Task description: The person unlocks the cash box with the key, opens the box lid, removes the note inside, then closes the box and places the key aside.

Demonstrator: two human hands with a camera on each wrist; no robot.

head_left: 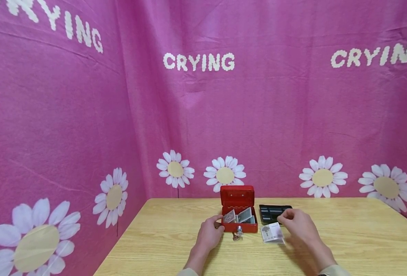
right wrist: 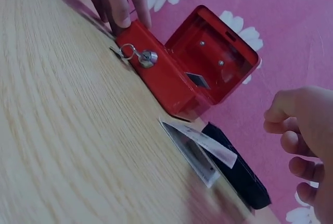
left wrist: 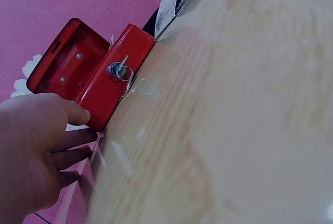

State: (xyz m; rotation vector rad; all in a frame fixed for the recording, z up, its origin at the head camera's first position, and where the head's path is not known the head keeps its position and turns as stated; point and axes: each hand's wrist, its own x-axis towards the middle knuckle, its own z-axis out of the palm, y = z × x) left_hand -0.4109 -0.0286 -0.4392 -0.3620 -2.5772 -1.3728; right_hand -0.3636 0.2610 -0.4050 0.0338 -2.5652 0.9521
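A red cash box (head_left: 240,228) stands on the table with its lid (head_left: 237,194) raised. Folded banknotes (head_left: 244,215) lean inside it. Keys on a ring (right wrist: 127,52) hang at the round lock (left wrist: 116,70) on the front. At the box's left end, my left hand (head_left: 210,234) touches the corner with thumb and forefinger, its other fingers extended below. A folded banknote (head_left: 272,232) stands on the table right of the box, its halves spread apart. My right hand (head_left: 299,226) hovers just beyond this note, fingers loosely curled, holding nothing; a gap shows in the right wrist view.
A black coin tray (head_left: 267,209) lies behind the folded banknote, right of the box. Wood-patterned tabletop (head_left: 362,237) extends to both sides. Pink cloth (head_left: 272,115) printed with daisies and lettering hangs behind the table and along the left.
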